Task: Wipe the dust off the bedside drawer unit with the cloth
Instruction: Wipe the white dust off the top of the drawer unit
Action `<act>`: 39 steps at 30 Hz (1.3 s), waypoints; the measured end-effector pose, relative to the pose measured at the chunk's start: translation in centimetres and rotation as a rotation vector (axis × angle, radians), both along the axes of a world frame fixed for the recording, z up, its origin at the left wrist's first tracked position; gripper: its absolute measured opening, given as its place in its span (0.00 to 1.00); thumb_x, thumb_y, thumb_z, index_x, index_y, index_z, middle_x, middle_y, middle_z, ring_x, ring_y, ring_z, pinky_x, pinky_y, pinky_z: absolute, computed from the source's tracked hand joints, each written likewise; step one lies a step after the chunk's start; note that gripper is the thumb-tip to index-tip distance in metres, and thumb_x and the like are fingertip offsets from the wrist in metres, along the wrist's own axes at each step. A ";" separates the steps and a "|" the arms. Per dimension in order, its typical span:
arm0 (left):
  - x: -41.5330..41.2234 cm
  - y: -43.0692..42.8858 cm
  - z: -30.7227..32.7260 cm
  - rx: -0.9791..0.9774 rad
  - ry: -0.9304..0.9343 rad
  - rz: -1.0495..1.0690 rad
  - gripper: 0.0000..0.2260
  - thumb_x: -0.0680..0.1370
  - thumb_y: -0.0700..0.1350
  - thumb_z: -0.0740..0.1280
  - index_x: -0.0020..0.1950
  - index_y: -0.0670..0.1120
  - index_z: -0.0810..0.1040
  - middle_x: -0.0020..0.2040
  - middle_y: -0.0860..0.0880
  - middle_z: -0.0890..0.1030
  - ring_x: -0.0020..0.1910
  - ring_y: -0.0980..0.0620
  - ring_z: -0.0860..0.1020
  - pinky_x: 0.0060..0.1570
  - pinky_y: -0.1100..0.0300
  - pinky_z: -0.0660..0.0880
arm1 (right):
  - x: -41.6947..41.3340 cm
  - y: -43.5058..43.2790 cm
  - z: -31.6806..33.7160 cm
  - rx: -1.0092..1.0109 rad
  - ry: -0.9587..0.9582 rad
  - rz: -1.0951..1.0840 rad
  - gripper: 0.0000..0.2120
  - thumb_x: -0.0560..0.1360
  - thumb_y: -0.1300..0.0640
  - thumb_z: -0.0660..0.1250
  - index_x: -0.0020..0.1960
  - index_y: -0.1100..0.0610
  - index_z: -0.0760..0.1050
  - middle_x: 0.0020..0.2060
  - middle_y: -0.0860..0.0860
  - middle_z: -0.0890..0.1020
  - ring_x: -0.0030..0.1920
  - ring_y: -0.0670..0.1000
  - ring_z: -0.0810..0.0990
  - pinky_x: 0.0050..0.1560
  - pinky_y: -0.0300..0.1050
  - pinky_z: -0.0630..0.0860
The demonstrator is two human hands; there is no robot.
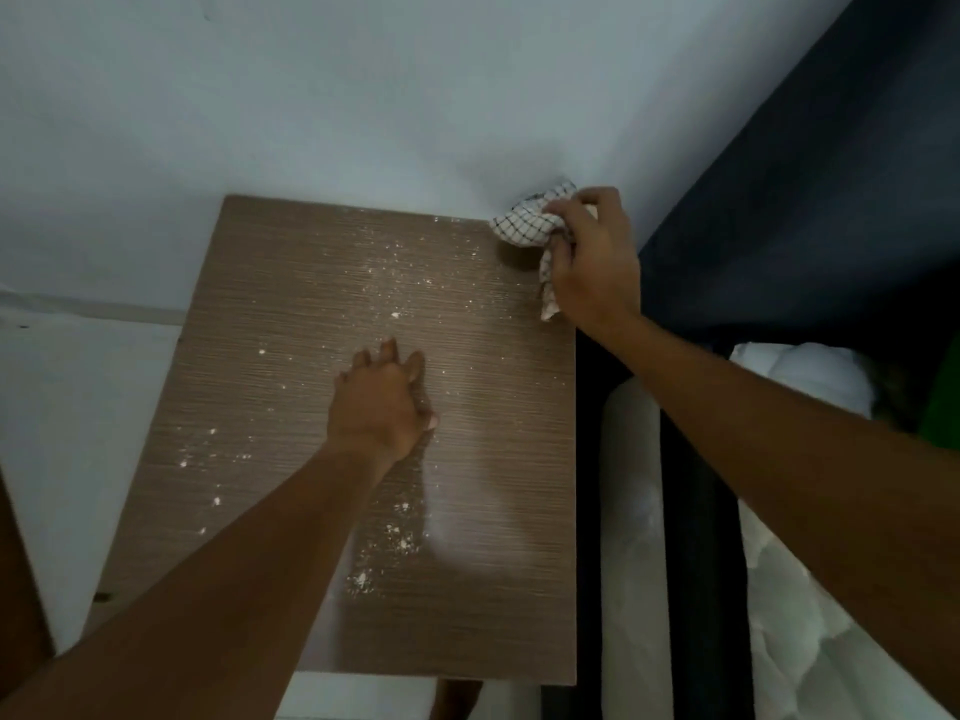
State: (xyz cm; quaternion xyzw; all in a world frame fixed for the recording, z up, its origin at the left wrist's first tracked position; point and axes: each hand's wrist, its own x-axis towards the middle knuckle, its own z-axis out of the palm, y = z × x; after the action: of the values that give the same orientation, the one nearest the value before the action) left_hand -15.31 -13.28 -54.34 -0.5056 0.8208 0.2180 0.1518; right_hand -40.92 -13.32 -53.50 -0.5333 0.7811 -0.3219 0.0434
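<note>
The right hand (592, 257) grips the checked cloth (530, 226) at the far right corner of the drawer unit top (291, 314); the left hand (382, 402) rests flat, empty. White dust (384, 272) covers the left and middle; only a right strip looks wiped

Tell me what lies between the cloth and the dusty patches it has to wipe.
The left hand rests flat mid-top on the drawer unit, beside the near dust patches. The cloth, in the right hand at the far right corner, has open surface to the far patch.
</note>
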 end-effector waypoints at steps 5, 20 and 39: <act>-0.3 -0.7 -0.1 -0.025 -0.122 -0.073 0.35 0.73 0.62 0.70 0.76 0.55 0.63 0.80 0.45 0.58 0.76 0.38 0.61 0.73 0.39 0.59 | -2.9 -3.2 -3.6 0.240 0.125 0.170 0.20 0.79 0.55 0.61 0.70 0.54 0.74 0.65 0.55 0.74 0.64 0.58 0.72 0.61 0.58 0.75; 0.2 -0.7 -0.2 -0.056 -0.118 -0.113 0.36 0.73 0.64 0.68 0.78 0.55 0.61 0.81 0.44 0.56 0.77 0.37 0.59 0.74 0.38 0.54 | 2.9 8.4 -7.3 0.397 0.080 0.367 0.24 0.85 0.43 0.50 0.80 0.42 0.55 0.81 0.46 0.54 0.81 0.54 0.47 0.79 0.60 0.43; 10.5 12.2 -2.3 -0.277 0.206 -0.107 0.21 0.80 0.57 0.59 0.72 0.53 0.72 0.76 0.50 0.69 0.76 0.45 0.62 0.71 0.35 0.47 | 22.7 34.1 -8.0 0.142 -0.016 0.122 0.19 0.81 0.62 0.64 0.70 0.50 0.76 0.70 0.48 0.76 0.74 0.52 0.70 0.70 0.60 0.70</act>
State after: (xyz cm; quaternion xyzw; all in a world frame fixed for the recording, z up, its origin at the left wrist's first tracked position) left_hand -4.85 -1.06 -56.65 -0.4523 0.8799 0.1453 0.0073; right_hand -18.25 20.81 -61.49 -0.5730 0.7675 -0.2669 0.1068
